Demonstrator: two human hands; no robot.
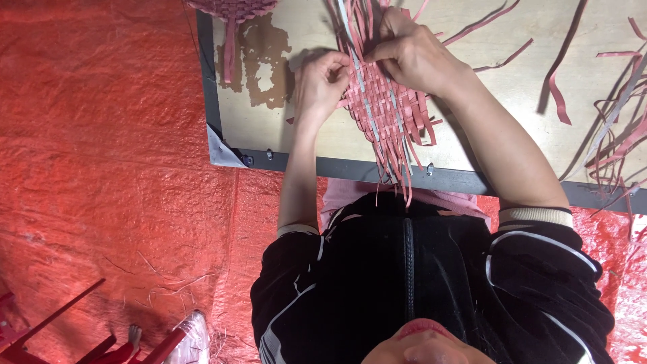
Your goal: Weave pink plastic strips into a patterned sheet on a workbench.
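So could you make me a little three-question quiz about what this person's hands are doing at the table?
1. True or false: both hands touch the woven pink mat.
2. Which lies nearest the table's far left corner?
A. a second pink woven piece
B. a pair of scissors
C. a spool of thread
3. Fill in: the mat's loose strip ends hang over the table's ____ edge.

Key
1. True: the left hand pinches strips at the mat's left side and the right hand presses on top.
2. A
3. Near, by the person's body.
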